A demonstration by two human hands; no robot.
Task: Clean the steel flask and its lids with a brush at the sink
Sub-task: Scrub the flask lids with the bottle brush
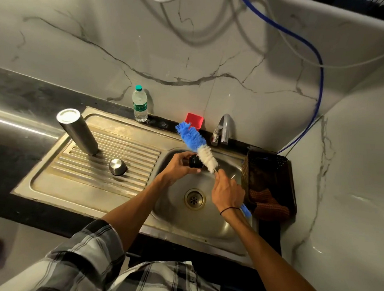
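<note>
Black inner lid [195,161] held over the sink bowl [224,229], pinched by the fingertips of the left hand [176,167]; probably kept above the basin so drips and dirt fall toward the drain [194,199]. The lid looks matte and plastic, short and round; finer detail is hidden by fingers and bristles.

Right hand [226,193] has its fingers wrapped round the handle of the bottle brush [197,145], gripping close under the bristles, likely for control. Blue handle end juts out past the wrist. The white bristle section lies against the lid; the blue bristles beyond it point up and away toward the wall. Bristles look soft and fluffy on a thin twisted-wire core.

Steel flask [77,130] stands mouth-down on the ribbed drainboard [57,187], tilted in this wide view, presumably set to drain. Body is brushed metal, a plain cylinder. Steel cap [117,167] sits dome-up near it, apart, polished and rounded.

Tap [224,130] behind the bowl; no running water is discernible. A clear plastic water bottle [139,104] and a red dish [194,121] stand against the marble-look wall. A dark perforated basket [285,174] holds a checked cloth [269,204] to the right.
</note>
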